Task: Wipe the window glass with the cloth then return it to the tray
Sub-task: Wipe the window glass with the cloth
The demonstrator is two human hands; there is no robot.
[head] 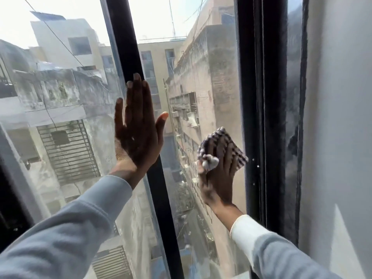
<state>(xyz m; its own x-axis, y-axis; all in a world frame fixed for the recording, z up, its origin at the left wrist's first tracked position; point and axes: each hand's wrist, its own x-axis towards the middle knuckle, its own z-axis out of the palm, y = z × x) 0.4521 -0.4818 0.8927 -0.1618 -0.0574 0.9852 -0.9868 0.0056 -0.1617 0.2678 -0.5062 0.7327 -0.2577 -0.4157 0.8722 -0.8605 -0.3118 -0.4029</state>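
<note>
Your right hand [218, 174] presses one checked cloth [223, 146] to the glass [201, 77] at lower right; your left hand [138, 125] lies flat, fingers spread, mid-frame.

cloth [233, 146]: checked, crumpled | pressed flat on window glass [203, 81], lower right

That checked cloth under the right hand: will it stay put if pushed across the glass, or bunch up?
Likely floppy: the cloth drapes around the right hand, a corner bunched at the thumb. It probably bunches further unless the hand stays flat. It looks light and thin, so it should slide easily on the window glass.
</note>
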